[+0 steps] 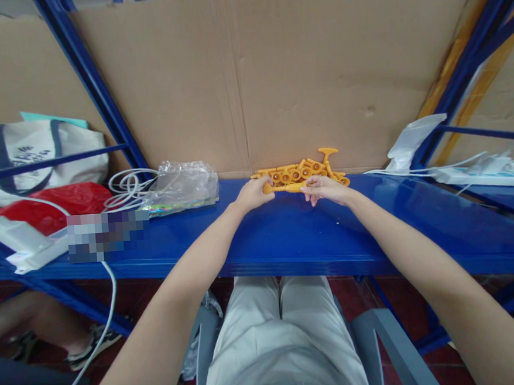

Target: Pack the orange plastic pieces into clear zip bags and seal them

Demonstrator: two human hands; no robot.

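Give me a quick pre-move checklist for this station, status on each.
1. Left hand on the yellow piece: ok, holds its left end.
2. Right hand on the same piece: ok, fingers at its right end.
3. Other yellow parts near the hands: ok, piled just behind the held piece.
4. Clear plastic bag apart from the hands: ok, left of the left hand.
5. White cable kept off the front edge of the blue tabletop: not ok, it hangs over at the left.
6. Held piece fully seated or joined: cannot tell, too small and partly covered by fingers.
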